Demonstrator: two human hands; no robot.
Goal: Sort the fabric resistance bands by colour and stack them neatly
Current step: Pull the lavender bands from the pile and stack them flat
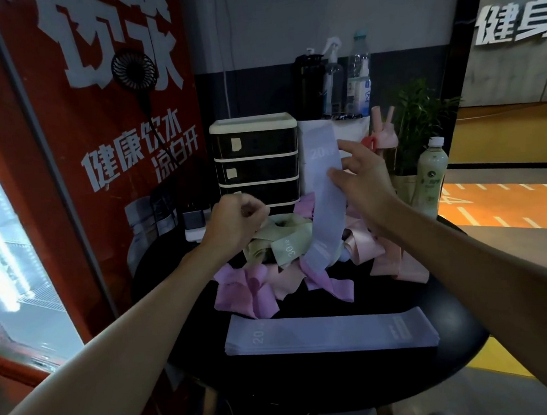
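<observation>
My right hand (360,181) pinches a lavender band (325,200) marked 20 and holds it upright above the heap. Its lower end still trails into the tangled pile. My left hand (239,221) hovers with curled fingers over the green bands (284,242), one marked 30; whether it grips anything I cannot tell. Pink-purple bands (246,291) and pale pink bands (397,256) lie jumbled around them. A flat stack of lavender bands (331,333) sits near the front of the round black table (312,384).
A black drawer unit (255,163) stands behind the pile. Spray bottles (332,78), a dark flask, a pink bottle (382,130), a drink bottle (431,175) and a plant (419,120) crowd the back right. A red drinks fridge (65,158) stands at left.
</observation>
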